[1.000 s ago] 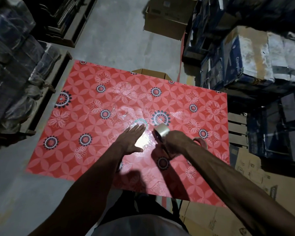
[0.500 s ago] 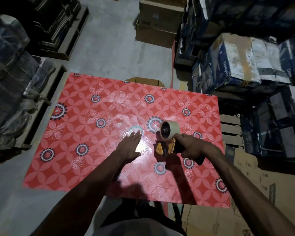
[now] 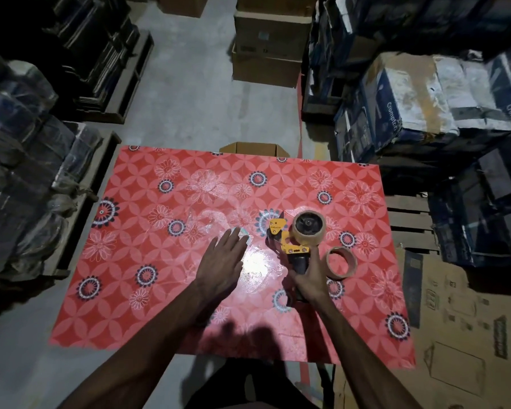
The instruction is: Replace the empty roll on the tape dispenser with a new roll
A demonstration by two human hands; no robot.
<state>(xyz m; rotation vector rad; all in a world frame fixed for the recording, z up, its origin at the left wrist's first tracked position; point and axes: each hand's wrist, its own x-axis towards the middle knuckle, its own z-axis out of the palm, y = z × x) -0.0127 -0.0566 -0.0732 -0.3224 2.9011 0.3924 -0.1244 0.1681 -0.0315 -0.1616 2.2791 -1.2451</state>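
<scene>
Over the red table point(image 3: 160, 290), the yellow dispenser point(image 3: 289, 246) carries a tan roll point(image 3: 309, 228).

Light: dim overall; the red surface point(image 3: 148, 305) is the brightest area, lit from above.
Glare: a white hot spot on the surface's glossy middle.
Shadows: soft, dark blotches at its near edge.
Edges: corners go nearly black; stacked boxes point(image 3: 410, 98) on the right bow with wide-angle distortion.
Focus: fairly sharp, slightly grainy.
</scene>
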